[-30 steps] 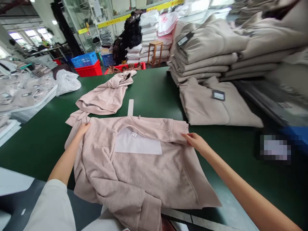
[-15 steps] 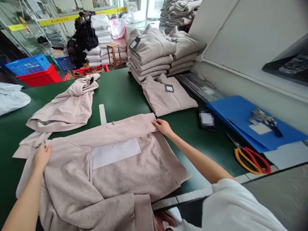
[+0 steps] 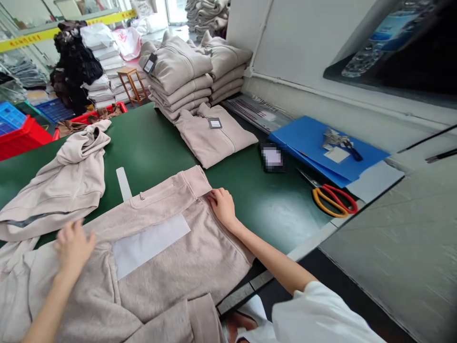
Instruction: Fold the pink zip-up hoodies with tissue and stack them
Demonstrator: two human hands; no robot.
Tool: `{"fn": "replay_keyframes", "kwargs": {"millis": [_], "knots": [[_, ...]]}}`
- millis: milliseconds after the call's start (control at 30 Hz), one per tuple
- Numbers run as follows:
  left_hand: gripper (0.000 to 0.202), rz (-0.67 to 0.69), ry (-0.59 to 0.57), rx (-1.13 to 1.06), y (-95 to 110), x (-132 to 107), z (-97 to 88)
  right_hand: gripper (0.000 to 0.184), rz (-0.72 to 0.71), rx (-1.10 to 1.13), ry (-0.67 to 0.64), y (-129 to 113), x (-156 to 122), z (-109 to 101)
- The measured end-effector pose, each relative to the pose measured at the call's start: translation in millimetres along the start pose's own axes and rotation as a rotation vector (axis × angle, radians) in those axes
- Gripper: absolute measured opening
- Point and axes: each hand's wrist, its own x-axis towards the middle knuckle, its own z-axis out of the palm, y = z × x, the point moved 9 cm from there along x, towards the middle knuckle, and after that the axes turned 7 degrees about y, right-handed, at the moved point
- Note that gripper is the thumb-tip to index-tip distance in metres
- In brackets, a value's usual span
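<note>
A beige-pink sweatshirt (image 3: 171,276) lies on the green table, one side folded over lengthwise, its pocket zipper showing along the fold. A pale rectangular sheet (image 3: 152,245) rests on the body, partly under the folded strip. My right hand (image 3: 223,206) is at the hem end, its fingers curled on the ribbed edge. Over the upper part of the garment is my left hand (image 3: 74,245), blurred, fingers apart and holding nothing. Beyond the fold a narrow white strip (image 3: 124,183) lies on the table. Another hoodie (image 3: 76,166) lies crumpled at the left.
A folded, tagged garment (image 3: 217,136) lies before stacks of folded garments (image 3: 182,66). On the right are scissors with orange and red handles (image 3: 333,200), a blue folder (image 3: 321,143) with a metal tool, and a dark card-like item (image 3: 272,157). A wall borders the right side.
The view has swung right. My left hand has let go of the garment's upper edge and opened above it. My right hand has shifted from the fold's corner down along the hem.
</note>
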Motion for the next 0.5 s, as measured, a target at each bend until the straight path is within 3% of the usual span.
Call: {"fn": "replay_keyframes", "kwargs": {"millis": [100,167,267,367,433,500], "knots": [[0.045,0.345,-0.131,-0.235,137.0,8.8,-2.1,0.021,-0.067,-0.091,0.027,-8.7,-3.3,-0.4],[0.044,0.499,-0.164,-0.347,222.2,6.4,-4.3,0.021,-0.068,-0.117,0.038,-10.2,-3.0,-2.8],[0.054,0.694,-0.198,-0.360,324.7,-9.8,4.1,0.023,-0.047,-0.113,0.034,-9.3,-1.8,-4.4],[0.058,0.850,-0.221,-0.288,382.9,-29.7,20.0,0.031,-0.004,-0.081,0.051,-5.9,-0.3,-7.0],[0.055,0.905,-0.230,-0.222,396.6,-35.6,29.0,0.035,0.014,-0.065,0.046,-4.7,0.7,-7.9],[0.053,0.916,-0.240,-0.167,397.4,-32.2,34.2,0.034,0.028,-0.058,0.011,-3.9,1.3,-7.2]]}}
